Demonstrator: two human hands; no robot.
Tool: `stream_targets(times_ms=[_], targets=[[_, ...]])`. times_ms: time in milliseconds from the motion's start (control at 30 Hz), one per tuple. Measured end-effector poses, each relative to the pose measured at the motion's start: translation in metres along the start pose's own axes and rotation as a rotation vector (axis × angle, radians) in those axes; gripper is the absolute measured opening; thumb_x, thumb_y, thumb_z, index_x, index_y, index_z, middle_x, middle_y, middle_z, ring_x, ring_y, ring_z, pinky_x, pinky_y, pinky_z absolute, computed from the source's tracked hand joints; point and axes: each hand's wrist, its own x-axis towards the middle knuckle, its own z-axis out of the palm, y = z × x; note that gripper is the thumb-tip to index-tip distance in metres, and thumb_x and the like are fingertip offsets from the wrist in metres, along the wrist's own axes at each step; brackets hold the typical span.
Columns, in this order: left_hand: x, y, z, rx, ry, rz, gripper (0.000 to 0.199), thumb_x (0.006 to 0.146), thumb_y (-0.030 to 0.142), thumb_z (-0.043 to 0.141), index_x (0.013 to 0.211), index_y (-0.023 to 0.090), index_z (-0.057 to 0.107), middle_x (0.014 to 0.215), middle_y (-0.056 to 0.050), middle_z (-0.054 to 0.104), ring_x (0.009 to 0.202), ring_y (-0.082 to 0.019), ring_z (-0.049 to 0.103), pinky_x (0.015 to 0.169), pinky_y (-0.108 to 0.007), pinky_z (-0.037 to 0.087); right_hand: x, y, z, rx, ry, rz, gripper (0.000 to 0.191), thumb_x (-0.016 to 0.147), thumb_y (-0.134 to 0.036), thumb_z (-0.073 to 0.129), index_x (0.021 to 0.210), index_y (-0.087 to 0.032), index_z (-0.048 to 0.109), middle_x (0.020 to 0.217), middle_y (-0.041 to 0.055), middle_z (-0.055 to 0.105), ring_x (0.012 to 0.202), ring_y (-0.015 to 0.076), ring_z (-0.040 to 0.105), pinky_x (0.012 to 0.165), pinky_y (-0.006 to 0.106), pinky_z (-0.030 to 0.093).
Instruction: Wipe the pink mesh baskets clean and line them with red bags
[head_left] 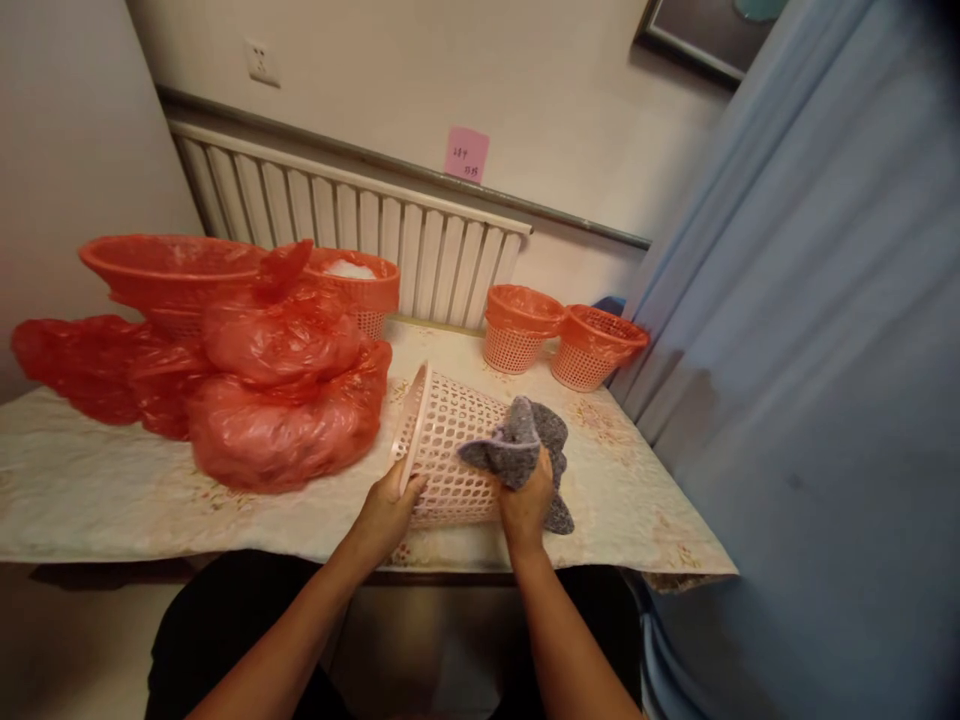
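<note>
Right now, through the head view, I have the pale pink basket (450, 440) lying on its side near the front edge of the table (637, 500), its mouth turned left. My left hand (390, 510) grasps the rim, thumb on the outer wall; how the other fingers sit I cannot fully tell. My right hand (527, 500) clutches a grey cloth (521, 455) against the lower wall, by the base, with most fingertips hidden in its folds. I take this as wiping. To do it well, I would pin the rim firmly without squeezing the thin plastic out of round, bunch in the loose corners so they don't snag in the holes, and press evenly, rolling the basket to reach fresh wall. I'd also hold my left elbow away from the red bags (285, 430) beside it.
</note>
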Motion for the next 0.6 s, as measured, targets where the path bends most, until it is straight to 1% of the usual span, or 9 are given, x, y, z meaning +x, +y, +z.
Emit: stream_targets(times_ms=[100, 133, 167, 200, 267, 333, 400, 500, 600], targets=[[0.0, 0.005, -0.002, -0.081, -0.024, 0.038, 0.032, 0.085, 0.033, 0.047, 0.107, 0.015, 0.061, 0.103, -0.007, 0.069, 0.101, -0.024, 0.062, 0.094, -0.037, 0.046, -0.014, -0.023, 0.012, -0.016, -0.076, -0.184, 0.049, 0.08, -0.026, 0.061, 0.127, -0.015, 0.057, 0.129, 0.015, 0.059, 0.135, 0.0304, 0.039, 0.115, 0.054, 0.021], [0.001, 0.006, -0.002, -0.111, -0.031, 0.056, 0.032, 0.085, 0.033, 0.047, 0.108, 0.015, 0.061, 0.105, -0.007, 0.069, 0.103, -0.024, 0.061, 0.095, -0.036, 0.046, -0.016, -0.028, 0.013, 0.005, -0.108, -0.202, 0.048, 0.08, -0.027, 0.061, 0.127, -0.016, 0.057, 0.13, 0.0141, 0.059, 0.135, 0.0297, 0.039, 0.115, 0.054, 0.021], [0.003, 0.007, -0.002, -0.123, -0.031, 0.06, 0.033, 0.085, 0.034, 0.048, 0.108, 0.015, 0.061, 0.104, -0.007, 0.069, 0.102, -0.024, 0.062, 0.094, -0.035, 0.046, -0.015, -0.031, 0.011, 0.043, -0.133, -0.186, 0.047, 0.081, -0.027, 0.061, 0.127, -0.017, 0.058, 0.13, 0.013, 0.06, 0.135, 0.0291, 0.041, 0.115, 0.053, 0.022], [0.005, 0.008, -0.002, -0.112, -0.02, 0.051, 0.033, 0.084, 0.036, 0.049, 0.106, 0.015, 0.062, 0.101, -0.007, 0.07, 0.098, -0.024, 0.062, 0.091, -0.035, 0.047, -0.012, -0.032, 0.009, 0.093, -0.147, -0.138, 0.045, 0.081, -0.027, 0.061, 0.125, -0.018, 0.06, 0.129, 0.0122, 0.061, 0.131, 0.0284, 0.045, 0.114, 0.051, 0.026], [0.008, 0.007, -0.003, -0.045, 0.015, 0.011, 0.032, 0.084, 0.039, 0.05, 0.102, 0.015, 0.062, 0.093, -0.006, 0.069, 0.089, -0.024, 0.063, 0.083, -0.035, 0.049, -0.001, -0.029, 0.0, 0.215, -0.147, 0.025, 0.04, 0.08, -0.027, 0.062, 0.118, -0.018, 0.064, 0.119, 0.0109, 0.067, 0.119, 0.0264, 0.056, 0.108, 0.046, 0.036], [0.012, 0.006, -0.002, 0.007, 0.044, -0.014, 0.03, 0.084, 0.04, 0.05, 0.097, 0.016, 0.061, 0.085, -0.004, 0.067, 0.08, -0.023, 0.063, 0.076, -0.034, 0.049, 0.016, -0.022, -0.012, 0.354, -0.099, 0.199, 0.036, 0.078, -0.027, 0.064, 0.113, -0.017, 0.067, 0.107, 0.0087, 0.071, 0.106, 0.0234, 0.062, 0.102, 0.041, 0.043], [0.014, 0.006, -0.002, 0.013, 0.056, -0.013, 0.028, 0.084, 0.041, 0.05, 0.095, 0.017, 0.06, 0.081, -0.002, 0.065, 0.076, -0.022, 0.061, 0.072, -0.033, 0.048, 0.033, -0.015, -0.024, 0.526, -0.006, 0.32, 0.041, 0.075, -0.03, 0.068, 0.113, -0.016, 0.066, 0.103, 0.0056, 0.072, 0.103, 0.021, 0.063, 0.102, 0.039, 0.044], [0.016, 0.006, 0.0, -0.001, 0.068, 0.001, 0.03, 0.085, 0.042, 0.049, 0.095, 0.016, 0.06, 0.082, -0.003, 0.064, 0.078, -0.022, 0.06, 0.072, -0.032, 0.047, 0.054, -0.011, -0.044, 0.809, 0.123, 0.461, 0.05, 0.073, -0.034, 0.071, 0.118, -0.017, 0.062, 0.106, 0.0033, 0.071, 0.104, 0.0189, 0.064, 0.102, 0.039, 0.045], [0.017, 0.005, 0.003, -0.011, 0.068, 0.013, 0.031, 0.085, 0.043, 0.048, 0.093, 0.015, 0.06, 0.083, -0.003, 0.064, 0.08, -0.023, 0.059, 0.073, -0.033, 0.046, 0.066, -0.011, -0.059, 0.978, 0.17, 0.579, 0.048, 0.074, -0.04, 0.071, 0.114, -0.016, 0.063, 0.103, 0.004, 0.072, 0.101, 0.0192, 0.067, 0.098, 0.038, 0.05]])
